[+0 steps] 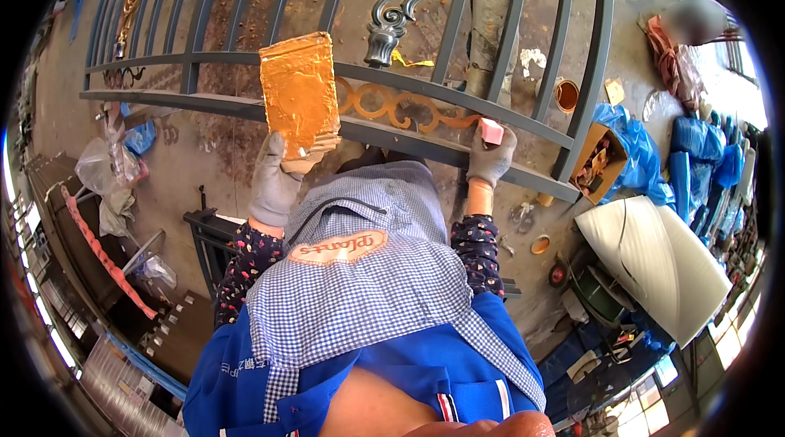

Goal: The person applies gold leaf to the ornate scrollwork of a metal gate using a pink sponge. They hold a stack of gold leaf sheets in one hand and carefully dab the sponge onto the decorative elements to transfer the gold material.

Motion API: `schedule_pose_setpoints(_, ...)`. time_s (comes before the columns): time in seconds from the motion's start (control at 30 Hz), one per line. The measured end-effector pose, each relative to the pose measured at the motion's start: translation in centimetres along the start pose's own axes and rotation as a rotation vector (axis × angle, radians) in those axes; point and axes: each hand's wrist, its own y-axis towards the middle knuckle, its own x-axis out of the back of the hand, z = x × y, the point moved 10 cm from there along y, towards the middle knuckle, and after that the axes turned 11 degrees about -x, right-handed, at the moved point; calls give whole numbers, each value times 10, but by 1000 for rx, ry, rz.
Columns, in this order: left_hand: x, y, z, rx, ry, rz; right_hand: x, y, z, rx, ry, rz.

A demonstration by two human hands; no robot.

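The left hand (276, 182) grips a gold-smeared board (298, 89), left of centre; the right hand (493, 155), the nearer of 2, pinches a pink sponge block (491, 131) beside the railing's (392, 138) gold scrollwork (396, 117), which extends leftward mid-frame, its long axis dipping rightward.

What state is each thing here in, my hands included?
Left hand: gloved, fingers closed on the board
Board: held, face coated glossy orange-gold
Right hand: gloved, gripping the pink block
Pink block: held
Ring scrollwork: orange-gold
Upper ornament: dark
Cardboard box: open, filled
White sheet: curved
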Motion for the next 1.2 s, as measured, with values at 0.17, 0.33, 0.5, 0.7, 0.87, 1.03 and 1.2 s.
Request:
schedule_pose_setpoints(0.17, -10, 6, -2, 18, -38, 46, 11, 5, -6, -85, 53, 43)
schedule_pose_setpoints(0.33, -16, 7, -7, -14, 21, 16, -8, -8, 29, 113, -19, 83)
schedule_pose_setpoints(0.5, -18, -3, -12, -27, 21, 5, 12, 3, -2, -130, -30, 87)
schedule_pose_setpoints(0.7, -11, -1, -16, -37, 20, -66, -28, -25, 60, 126, -58, 276)
schedule_pose_setpoints(0.87, -4, -5, -14, -47, -12, -88, -48, -30, 65, 185, -247, 376)
schedule_pose_setpoints(1.03, 10, 1, -9, -83, -40, -60, -14, -5, 32, 133, -310, 298)
schedule_pose_setpoints(1.2, 20, 4, -2, -72, -56, -82, -50, -22, 83, 292, -191, 384)
